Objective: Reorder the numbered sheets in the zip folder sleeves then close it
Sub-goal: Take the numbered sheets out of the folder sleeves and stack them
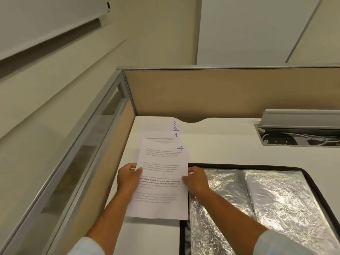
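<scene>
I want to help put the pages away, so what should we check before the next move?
1. Left hand grips sheet 4: ok.
2. Right hand grips its other edge: ok.
3. Pile on the desk shows numbers 3, 2, 1: ok.
4. Sheets in counting order: not ok, sheet 4 is held over sheet 1.
5. Folder open: ok.
6. Sleeves empty: cannot tell, too shiny.
</scene>
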